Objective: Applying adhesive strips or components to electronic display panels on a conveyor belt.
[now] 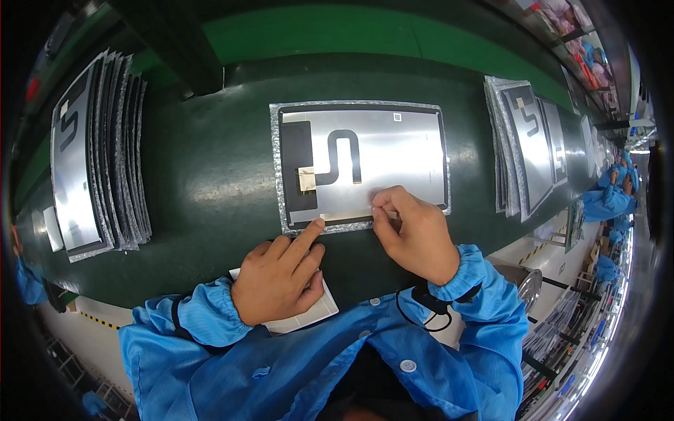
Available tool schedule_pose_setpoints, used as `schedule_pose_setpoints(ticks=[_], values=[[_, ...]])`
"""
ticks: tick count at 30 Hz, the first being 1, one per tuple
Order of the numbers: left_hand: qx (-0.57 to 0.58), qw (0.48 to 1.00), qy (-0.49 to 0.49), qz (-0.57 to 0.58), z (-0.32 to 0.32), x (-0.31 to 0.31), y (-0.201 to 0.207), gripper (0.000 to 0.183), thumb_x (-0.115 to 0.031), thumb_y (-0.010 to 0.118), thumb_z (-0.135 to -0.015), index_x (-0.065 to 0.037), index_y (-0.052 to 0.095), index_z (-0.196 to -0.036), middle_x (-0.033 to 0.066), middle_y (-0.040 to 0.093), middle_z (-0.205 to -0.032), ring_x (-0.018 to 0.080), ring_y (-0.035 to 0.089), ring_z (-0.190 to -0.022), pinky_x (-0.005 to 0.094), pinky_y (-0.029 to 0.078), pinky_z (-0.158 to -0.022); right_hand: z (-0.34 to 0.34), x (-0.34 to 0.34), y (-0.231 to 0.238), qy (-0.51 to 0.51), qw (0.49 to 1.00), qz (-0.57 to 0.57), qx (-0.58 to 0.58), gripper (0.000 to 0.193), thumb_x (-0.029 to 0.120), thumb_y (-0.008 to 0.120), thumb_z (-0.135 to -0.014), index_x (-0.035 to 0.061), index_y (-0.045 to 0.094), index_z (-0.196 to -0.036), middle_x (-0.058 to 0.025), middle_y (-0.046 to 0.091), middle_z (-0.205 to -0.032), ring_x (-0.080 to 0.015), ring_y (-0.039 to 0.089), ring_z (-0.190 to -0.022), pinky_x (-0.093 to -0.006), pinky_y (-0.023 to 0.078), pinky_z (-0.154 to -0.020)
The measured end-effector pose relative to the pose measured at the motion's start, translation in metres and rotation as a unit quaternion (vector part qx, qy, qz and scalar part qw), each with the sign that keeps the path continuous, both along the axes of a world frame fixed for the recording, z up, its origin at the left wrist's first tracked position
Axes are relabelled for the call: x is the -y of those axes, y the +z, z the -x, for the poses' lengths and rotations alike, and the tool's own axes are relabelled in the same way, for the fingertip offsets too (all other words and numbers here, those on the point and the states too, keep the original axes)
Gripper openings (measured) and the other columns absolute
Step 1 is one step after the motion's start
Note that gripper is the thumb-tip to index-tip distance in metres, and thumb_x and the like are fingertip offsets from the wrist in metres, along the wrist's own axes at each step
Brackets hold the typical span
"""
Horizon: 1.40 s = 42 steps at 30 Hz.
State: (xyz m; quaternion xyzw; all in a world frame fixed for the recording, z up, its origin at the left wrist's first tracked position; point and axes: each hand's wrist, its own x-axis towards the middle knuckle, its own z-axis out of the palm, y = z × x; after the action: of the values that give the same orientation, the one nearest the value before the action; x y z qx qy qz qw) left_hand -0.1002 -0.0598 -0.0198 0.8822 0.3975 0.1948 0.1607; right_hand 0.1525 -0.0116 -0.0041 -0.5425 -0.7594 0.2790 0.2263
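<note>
Dark green bench, with the silver panel lying flat on it; all places below relative to that panel. Blue smock: person's side of it. Left stack: well apart on its left, panels standing steeply with bubble wrap between. Right stack: well apart on its right, fewer visible, also leaning. Bubble-wrap sheet: directly under it, showing around the edges.

Left hand: at its near edge, left half. Forefinger pointed out, tip on that edge, other fingers loosely curled, thumb apart, not gripping anything. Right hand: over its near edge, right half. Thumb and forefinger tips drawn together; can't tell if anything's pinched.

White sheet: nearer the person than it, partly under left hand. On its face: black block at left, black S-shaped strip beside that, gold patch on the block's edge, small white square near the far edge.
</note>
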Motion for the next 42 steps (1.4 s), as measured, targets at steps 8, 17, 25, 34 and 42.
schedule_pose_setpoints(ticks=[8,17,25,34,42], values=[[-0.002,1.0,0.003,0.002,0.001,0.0,0.0,0.034,-0.017,0.072,-0.073,-0.001,0.068,-0.103,0.0204,0.06,-0.138,0.0222,0.06,-0.076,0.0334,0.056,-0.064,0.003,-0.001,0.001,-0.001,1.0,-0.013,0.006,0.019,0.002,0.068,-0.087,0.0068,0.059,-0.103,-0.0135,0.069,-0.079,-0.0319,0.07,-0.067,-0.0402,0.054,-0.059],[0.005,1.0,0.013,-0.001,-0.001,0.001,0.002,0.036,-0.019,0.073,-0.071,-0.003,0.068,-0.103,0.018,0.062,-0.136,0.0224,0.061,-0.075,0.0341,0.056,-0.064,0.003,0.009,0.008,0.005,0.998,-0.042,0.045,0.019,0.007,0.07,-0.087,0.0058,0.059,-0.103,-0.0124,0.069,-0.078,-0.0298,0.071,-0.067,-0.0411,0.054,-0.059],[0.018,1.0,0.007,0.006,-0.002,-0.001,0.002,0.038,-0.016,0.073,-0.07,0.001,0.069,-0.103,0.021,0.062,-0.135,0.0254,0.063,-0.073,0.0373,0.057,-0.064,-0.004,-0.001,0.017,0.001,0.996,-0.018,0.09,0.027,0.016,0.073,-0.086,0.0031,0.06,-0.106,-0.0135,0.071,-0.079,-0.0293,0.071,-0.066,-0.0397,0.055,-0.059],[0.02,1.0,0.006,0.008,-0.001,-0.001,0.005,0.038,-0.015,0.073,-0.069,0.001,0.069,-0.104,0.0215,0.063,-0.134,0.0261,0.064,-0.073,0.037,0.057,-0.065,-0.013,0.003,0.003,-0.005,0.998,-0.042,0.046,0.016,0.006,0.066,-0.093,0.0039,0.061,-0.107,-0.0141,0.071,-0.083,-0.031,0.072,-0.072,-0.04,0.056,-0.063],[0.027,1.0,0.006,0.011,-0.001,-0.002,0.004,0.039,-0.015,0.073,-0.07,0.001,0.069,-0.105,0.0215,0.063,-0.134,0.0266,0.064,-0.075,0.0374,0.057,-0.065,-0.011,0.005,-0.001,-0.009,0.995,-0.083,0.052,0.016,0.003,0.067,-0.091,0.0029,0.062,-0.106,-0.0135,0.071,-0.088,-0.0309,0.072,-0.075,-0.0399,0.056,-0.064]])
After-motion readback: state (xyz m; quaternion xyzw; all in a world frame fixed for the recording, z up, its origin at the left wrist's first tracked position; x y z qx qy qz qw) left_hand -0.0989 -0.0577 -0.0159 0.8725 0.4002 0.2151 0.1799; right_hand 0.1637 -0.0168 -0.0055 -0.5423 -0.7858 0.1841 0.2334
